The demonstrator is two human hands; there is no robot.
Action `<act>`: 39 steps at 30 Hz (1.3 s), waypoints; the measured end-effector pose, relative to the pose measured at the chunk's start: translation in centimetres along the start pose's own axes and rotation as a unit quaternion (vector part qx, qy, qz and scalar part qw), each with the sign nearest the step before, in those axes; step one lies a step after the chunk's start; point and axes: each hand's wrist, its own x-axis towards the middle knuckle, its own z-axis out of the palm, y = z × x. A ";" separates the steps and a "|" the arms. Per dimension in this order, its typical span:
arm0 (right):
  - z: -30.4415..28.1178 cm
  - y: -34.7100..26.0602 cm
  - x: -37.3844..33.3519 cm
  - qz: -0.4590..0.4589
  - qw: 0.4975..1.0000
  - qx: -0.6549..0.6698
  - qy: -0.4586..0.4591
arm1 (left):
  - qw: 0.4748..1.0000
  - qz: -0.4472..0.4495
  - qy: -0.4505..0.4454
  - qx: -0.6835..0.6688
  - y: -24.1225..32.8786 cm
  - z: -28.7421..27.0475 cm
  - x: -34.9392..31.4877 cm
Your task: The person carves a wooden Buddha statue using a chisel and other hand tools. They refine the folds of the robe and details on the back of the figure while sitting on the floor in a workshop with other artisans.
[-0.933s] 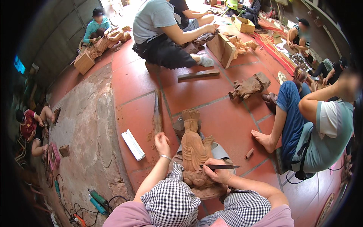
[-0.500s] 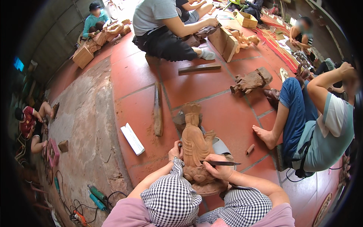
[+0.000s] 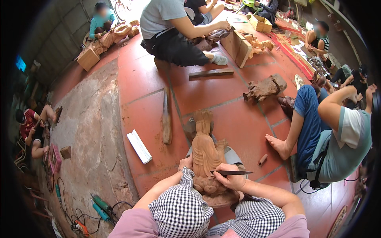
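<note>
A carved wooden statue [image 3: 205,146], a robed figure on a lobed base, stands upright in front of me between my forearms. My left hand [image 3: 185,162] is closed against its left side, with the fingertips partly hidden behind the wood. In a closed grip, my right hand [image 3: 230,177] has a dark, flat carving knife [image 3: 237,172] lying sideways. Its narrow left end meets the lower robe, just above the base; the other end sticks out to the right. Black-and-white checked cloth [image 3: 180,208] covers my knees.
Left of the statue lie a white folded paper strip [image 3: 139,146] and a long wooden stick [image 3: 166,117]. A small wood piece [image 3: 262,158] and a barefoot seated person [image 3: 337,142] are to the right. Green power tools [image 3: 101,207] with cords lie lower left. Another person [image 3: 170,31] sits ahead.
My left hand has shifted slightly down along the statue's side. My right hand keeps the knife at nearly the same spot on the lower robe. The view has moved a little.
</note>
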 end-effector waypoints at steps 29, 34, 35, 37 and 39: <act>-6.2 1.7 14.0 0.198 0.936 -0.020 -0.290 | 0.982 0.007 -0.181 0.046 2.5 -2.8 2.5; -6.5 2.1 17.0 0.273 0.925 -0.016 -0.263 | 0.980 -0.004 -0.195 0.043 3.0 -2.6 2.7; -6.6 2.0 17.4 0.294 0.920 0.018 -0.259 | 0.978 -0.014 -0.204 0.040 3.2 -2.8 2.8; -6.5 3.0 16.9 0.308 0.912 0.054 -0.267 | 0.979 -0.014 -0.200 0.048 3.2 -2.8 2.5; -5.9 2.8 15.1 0.264 0.924 0.057 -0.272 | 0.978 -0.004 -0.196 0.072 2.4 -2.8 2.7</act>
